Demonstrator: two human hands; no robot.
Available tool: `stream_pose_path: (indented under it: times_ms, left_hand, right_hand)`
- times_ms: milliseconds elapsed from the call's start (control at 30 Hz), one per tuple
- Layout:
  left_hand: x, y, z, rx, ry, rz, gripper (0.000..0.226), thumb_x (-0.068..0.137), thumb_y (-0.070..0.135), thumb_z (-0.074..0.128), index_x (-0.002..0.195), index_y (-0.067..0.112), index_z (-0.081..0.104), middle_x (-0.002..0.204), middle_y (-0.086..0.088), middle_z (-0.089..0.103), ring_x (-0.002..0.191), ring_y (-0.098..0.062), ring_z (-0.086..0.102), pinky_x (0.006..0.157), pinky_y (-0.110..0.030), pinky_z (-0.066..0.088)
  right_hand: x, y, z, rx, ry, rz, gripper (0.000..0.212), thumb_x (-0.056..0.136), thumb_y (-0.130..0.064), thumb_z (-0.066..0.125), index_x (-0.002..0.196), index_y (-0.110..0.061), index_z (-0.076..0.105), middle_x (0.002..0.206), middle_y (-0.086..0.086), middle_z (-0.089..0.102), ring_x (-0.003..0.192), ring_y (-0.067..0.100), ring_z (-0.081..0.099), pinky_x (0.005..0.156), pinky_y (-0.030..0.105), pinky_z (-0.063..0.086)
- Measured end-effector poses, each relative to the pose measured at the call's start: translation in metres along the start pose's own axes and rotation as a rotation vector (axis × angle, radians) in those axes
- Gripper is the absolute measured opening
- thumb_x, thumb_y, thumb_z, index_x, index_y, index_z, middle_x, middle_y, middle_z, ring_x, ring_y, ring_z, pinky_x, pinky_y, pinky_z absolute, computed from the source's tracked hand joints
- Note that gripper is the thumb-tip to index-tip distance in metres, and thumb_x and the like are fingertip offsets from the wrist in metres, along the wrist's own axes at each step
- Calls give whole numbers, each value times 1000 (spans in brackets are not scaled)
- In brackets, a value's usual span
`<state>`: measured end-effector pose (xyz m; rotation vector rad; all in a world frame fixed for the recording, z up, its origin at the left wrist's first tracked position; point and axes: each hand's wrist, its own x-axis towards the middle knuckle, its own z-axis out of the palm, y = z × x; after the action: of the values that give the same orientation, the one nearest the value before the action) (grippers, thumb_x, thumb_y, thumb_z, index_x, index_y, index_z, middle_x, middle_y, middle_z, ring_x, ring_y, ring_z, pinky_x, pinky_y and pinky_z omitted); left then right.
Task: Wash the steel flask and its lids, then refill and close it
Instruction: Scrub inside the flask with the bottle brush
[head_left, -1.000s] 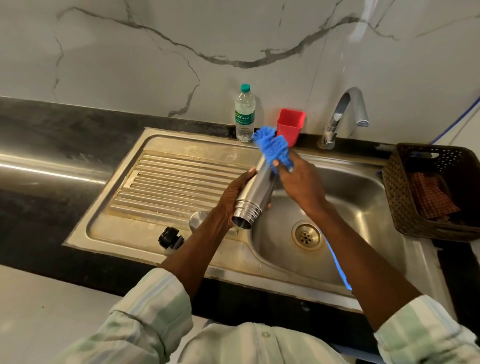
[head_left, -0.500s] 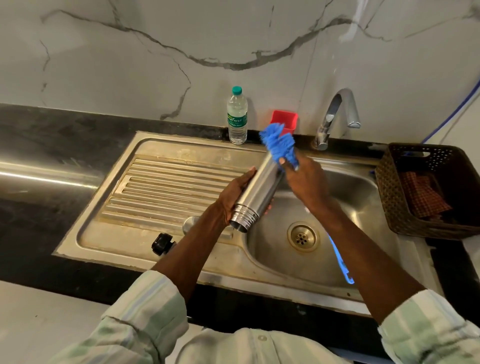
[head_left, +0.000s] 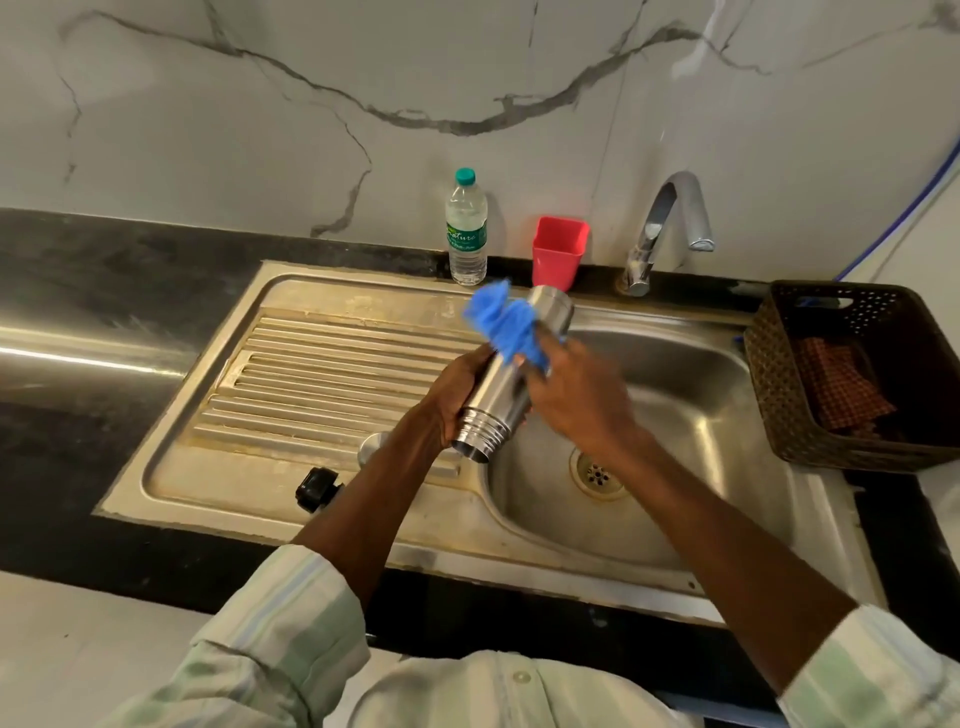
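Left hand (head_left: 457, 395) grips tilted flask (head_left: 511, 374); right hand (head_left: 576, 400) presses blue cloth (head_left: 506, 325) against it.

Glossy steel flask (head_left: 506, 374), crumpled blue cloth (head_left: 506, 325), dull scuffed steel sink (head_left: 691, 374).

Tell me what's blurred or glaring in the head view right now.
Head view: the right hand and its crumpled blue cloth are motion-blurred; the cylindrical steel flask in the left hand stays sharp; a bright glare streak crosses the black countertop; the edges bow from the wide-angle lens.
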<state>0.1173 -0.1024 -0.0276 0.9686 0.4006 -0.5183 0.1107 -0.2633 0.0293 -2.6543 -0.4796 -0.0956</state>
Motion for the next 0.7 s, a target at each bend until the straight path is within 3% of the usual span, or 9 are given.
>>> stream_pose_path:
  times_ms: [100, 200, 267, 333, 433, 533, 600, 700]
  left_hand:
    - [-2, 2, -2, -10, 37, 23, 39, 95, 43, 53, 93, 8, 69, 78, -11, 71, 58, -21, 67, 57, -28, 55]
    - [-2, -4, 0, 31, 57, 6, 51, 94, 47, 58, 118, 2, 64, 92, -20, 69, 71, -31, 66, 72, -39, 56]
    - [-1, -7, 0, 27, 72, -4, 63, 92, 50, 62, 129, -1, 59, 99, -24, 66, 75, -34, 65, 75, -42, 56]
    - [-2, -5, -2, -15, 95, 8, 68, 90, 50, 64, 133, -3, 55, 100, -25, 64, 73, -34, 65, 71, -42, 57]
    - [-5, 4, -3, -112, 81, 49, 53, 95, 43, 58, 124, -2, 56, 88, -23, 66, 65, -33, 65, 59, -39, 61]
    - [-6, 9, -3, -156, 77, 70, 60, 88, 40, 67, 130, 0, 52, 91, -23, 67, 69, -33, 67, 64, -41, 62]
    - [-3, 9, -6, -167, 79, 61, 76, 80, 41, 74, 138, -1, 48, 99, -23, 66, 76, -34, 66, 71, -42, 60]
    - [-1, 5, -10, -180, 40, 36, 94, 74, 44, 82, 147, 0, 41, 113, -22, 59, 86, -33, 62, 77, -40, 58]
  right_hand:
    - [-22, -15, 7, -55, -59, -25, 56, 98, -44, 43, 151, -27, 32, 126, 15, 57, 105, 39, 61, 82, 41, 49]
    - [14, 3, -3, 112, -50, 263, 47, 96, -44, 45, 137, -22, 45, 120, 16, 62, 105, 39, 60, 85, 41, 47]
    - [28, 12, -16, 362, -118, 398, 44, 93, -37, 48, 132, -17, 42, 118, 13, 60, 102, 36, 58, 87, 42, 47]
    - [28, 14, -24, 651, -203, 447, 43, 89, -19, 56, 125, -15, 32, 109, 7, 56, 90, 26, 58, 79, 41, 47]
    - [22, 21, -21, 998, -273, 467, 50, 80, 3, 65, 116, -11, 34, 108, 9, 56, 87, 25, 61, 77, 47, 55]
    - [17, 26, -9, 1422, -245, 491, 40, 76, -9, 73, 113, -2, 59, 98, 13, 69, 87, 29, 66, 77, 46, 59]
    - [9, 23, -3, 1621, -232, 486, 41, 84, -21, 64, 119, -1, 59, 90, 10, 70, 78, 23, 67, 69, 38, 60]
    - [-2, 22, 8, 1712, -251, 506, 43, 91, -31, 56, 127, -7, 54, 89, 18, 66, 68, 29, 66, 69, 45, 60]
